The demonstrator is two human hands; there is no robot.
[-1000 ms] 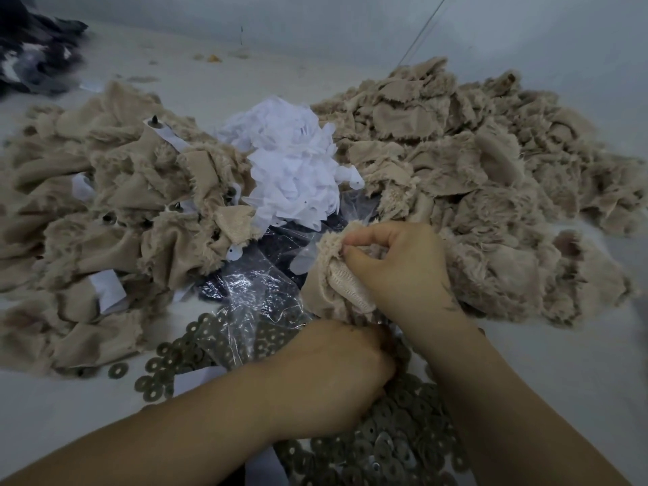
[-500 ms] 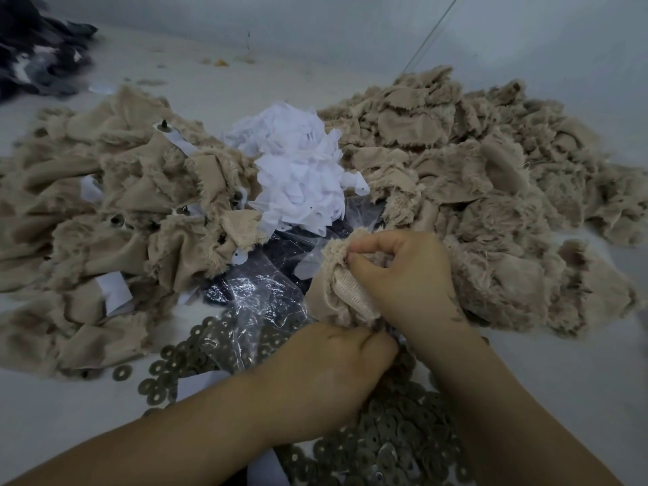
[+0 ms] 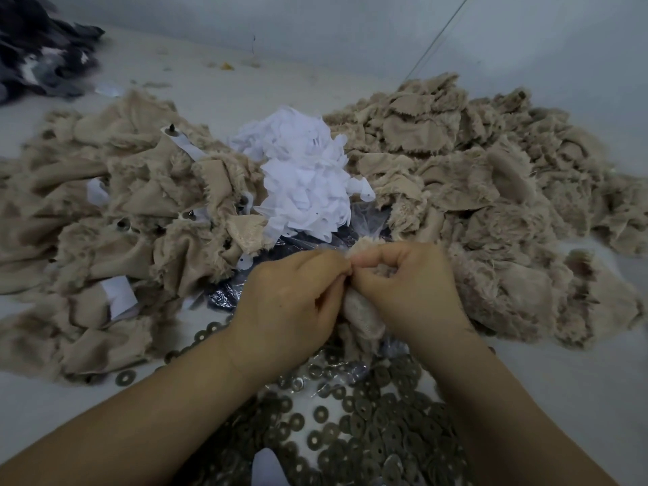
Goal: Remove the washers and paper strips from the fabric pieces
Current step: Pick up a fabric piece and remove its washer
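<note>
A beige fuzzy fabric piece (image 3: 361, 310) is bunched between both hands at the centre. My left hand (image 3: 291, 303) pinches its top edge, fingertips meeting those of my right hand (image 3: 406, 292), which grips the same piece with curled fingers. What the fingertips pinch is hidden. Several dull metal washers (image 3: 371, 429) lie loose below my wrists. A heap of white paper strips (image 3: 305, 177) sits just beyond my hands. The left fabric pile (image 3: 105, 222) shows paper strips and studs among it; the right fabric pile (image 3: 491, 191) shows plain fabric.
Crinkled clear plastic (image 3: 224, 296) over something dark lies under the paper heap and my hands. A dark cloth bundle (image 3: 38, 54) is at the far left corner. A thin cord (image 3: 438, 33) runs up the pale wall.
My left hand has risen from the washer heap to the top of the fabric piece, where it now meets my right hand's fingertips. The fabric is bunched lower between both hands.
</note>
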